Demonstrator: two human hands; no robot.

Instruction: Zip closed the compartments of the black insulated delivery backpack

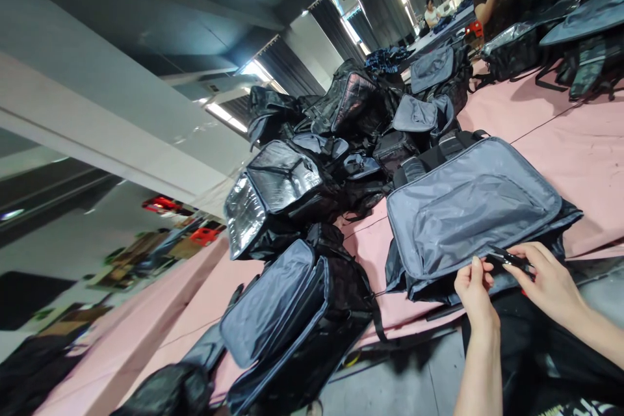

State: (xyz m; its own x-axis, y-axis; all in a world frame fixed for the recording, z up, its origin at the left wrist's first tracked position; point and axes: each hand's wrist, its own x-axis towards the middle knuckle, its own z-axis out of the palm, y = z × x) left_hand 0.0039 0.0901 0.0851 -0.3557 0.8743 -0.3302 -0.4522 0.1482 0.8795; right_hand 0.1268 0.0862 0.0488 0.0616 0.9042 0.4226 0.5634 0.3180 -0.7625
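Right in front of me lies a black backpack with its grey-lined flap [468, 208] folded open toward me. My right hand [550, 279] is closed around what look like small black thread snips [511, 260], their tips pointing left toward the flap's near edge. Close beside those tips, my left hand [476, 296] is pinched shut at the bag's near edge. What its fingertips grip is too small to make out. Both hands are over the near side of the bag, only a little apart.
Another open black bag [292, 318] sits to the left, with a silver-lined bag [287, 175] behind it. Several more bags pile up at the back of the pink-covered table [526, 117]. A person [502, 0] is at the far right, another [431, 13] farther back.
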